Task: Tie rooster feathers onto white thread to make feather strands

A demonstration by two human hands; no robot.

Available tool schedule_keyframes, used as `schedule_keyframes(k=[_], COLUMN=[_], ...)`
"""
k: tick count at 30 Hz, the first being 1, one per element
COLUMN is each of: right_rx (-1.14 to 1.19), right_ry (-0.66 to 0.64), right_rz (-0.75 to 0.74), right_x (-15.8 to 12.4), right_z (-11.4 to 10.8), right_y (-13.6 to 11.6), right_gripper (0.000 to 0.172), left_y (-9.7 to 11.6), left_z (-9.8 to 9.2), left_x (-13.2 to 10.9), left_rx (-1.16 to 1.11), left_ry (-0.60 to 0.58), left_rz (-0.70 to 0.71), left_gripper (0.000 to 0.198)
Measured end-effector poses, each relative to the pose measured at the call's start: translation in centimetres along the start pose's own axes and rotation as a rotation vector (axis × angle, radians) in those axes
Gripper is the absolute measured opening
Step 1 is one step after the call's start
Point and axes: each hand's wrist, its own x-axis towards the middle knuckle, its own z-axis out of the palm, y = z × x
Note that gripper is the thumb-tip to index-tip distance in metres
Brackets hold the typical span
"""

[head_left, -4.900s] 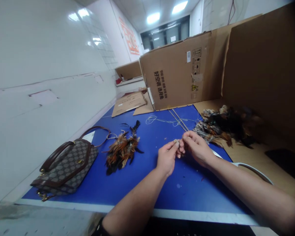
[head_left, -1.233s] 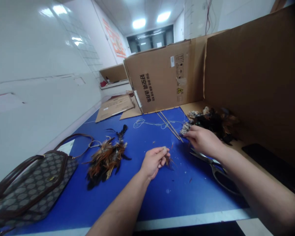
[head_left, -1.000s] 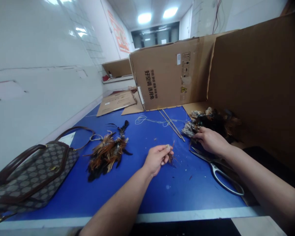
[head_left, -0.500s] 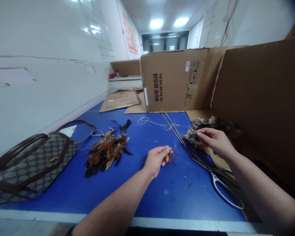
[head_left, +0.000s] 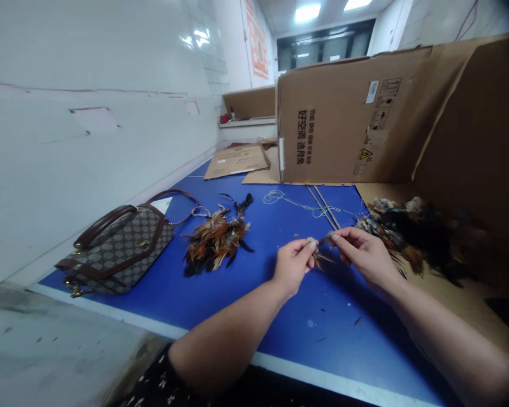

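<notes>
My left hand (head_left: 294,264) is closed in a pinch on a small bunch of feathers (head_left: 318,260), brown tips poking out past the fingers. Close beside it, my right hand (head_left: 367,257) pinches a dark feather (head_left: 326,238) between thumb and forefinger, its end near the bunch. Behind the right hand, a large pile of black, grey and brown feathers (head_left: 424,232) lies on cardboard. A second pile of orange-brown and black feathers (head_left: 216,240) rests on the blue table (head_left: 237,316) to the left. No scissors show now; my right arm covers that area.
A patterned handbag (head_left: 127,249) with brown handles stands at the left by the wall. Thin sticks (head_left: 322,203) and loose pale thread (head_left: 294,202) lie beyond my hands. A tall cardboard box (head_left: 335,124) walls off the back and right. Flat cardboard (head_left: 237,161) lies at the rear.
My right hand has moved from the right-hand feather pile over to my left hand, bringing a feather. The view has swung, so everything sits differently, and the scissors are no longer visible.
</notes>
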Motion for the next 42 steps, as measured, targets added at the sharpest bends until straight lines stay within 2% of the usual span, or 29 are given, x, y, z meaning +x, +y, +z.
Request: schedule_keyframes(k=[3,7,12,17,24,30,35,42], right_rx=[-0.004,-0.124,-0.253,-0.228,-0.121,-0.078,-0.027,0.009], right_ry=[0.102,0.042,-0.027,-0.051,-0.044,-0.173,-0.207,-0.314], right_rz=[-0.075,-0.185,-0.261,-0.236,-0.133,-0.063,-0.051,-0.051], right_x=[-0.7,-1.7,-2.2,-2.1,-2.0,-2.1,-2.1,-2.5], right_z=[0.3,0.4,0.5,0.3,0.1,0.4,0.6,0.9], right_y=[0.9,1.4,1.8,2.2,2.1,2.0,2.6,2.3], right_gripper=[0.042,0.034,0.029,0.030,0.032,0.037,0.042,0.034], left_y=[-0.4,-0.6,0.7,1.0,0.4,0.7,0.5,0.4], left_z=[-0.1,-0.3,-0.6,-0.7,-0.9,-0.6,-0.5,0.0], left_x=[0.1,0.3,0.3,0.4,0.9,0.6,0.4,0.0], left_rx=[-0.067,-0.214,-0.321,-0.328,-0.254,-0.282,-0.320,-0.384], left_ry=[-0.066,-0.174,-0.214,-0.197,-0.139,-0.170,-0.180,-0.192], left_rz=[-0.111,-0.239,-0.161,-0.139,-0.120,-0.136,-0.128,-0.114], left_gripper=[0.044,0.043,0.040,0.033,0.044,0.040,0.036,0.035])
